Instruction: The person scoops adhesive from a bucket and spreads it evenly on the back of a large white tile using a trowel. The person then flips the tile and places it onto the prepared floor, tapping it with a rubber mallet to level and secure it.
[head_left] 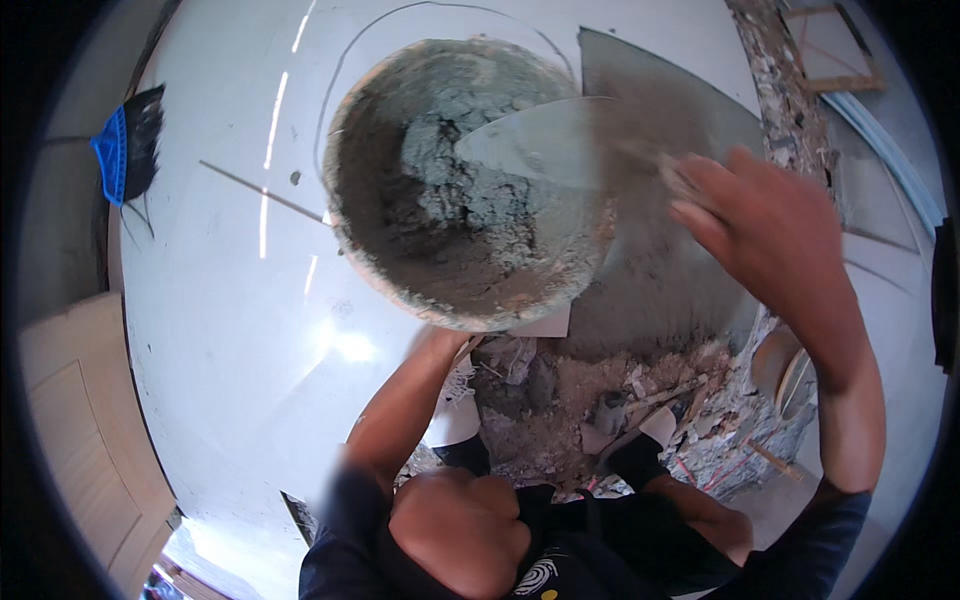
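A: What does the head view show?

B: A wide, round, mortar-crusted basin (pixel 437 312), far and slightly left of the wearer's feet, with lumpy grey wet mortar (pixel 470 205) inside. From the right, the right hand (pixel 755 215) is closed around the handle of a pointed metal trowel (pixel 535 148), its blurred blade over the basin.

A: And the left hand?

B: The left hand (pixel 448 345) is at the basin's near rim, well apart from the right. Its fingers are hidden; I cannot tell whether it grips.

A: What surrounds them?

B: Glossy white flooring (pixel 215 340) left, a smooth grey mortar bed (pixel 660 290) right, loose brown rubble (pixel 560 420) near.

A: What could go wrong?

B: A tilted blade might drop mortar onto the flooring; a weak left-hand hold could let the basin shift.
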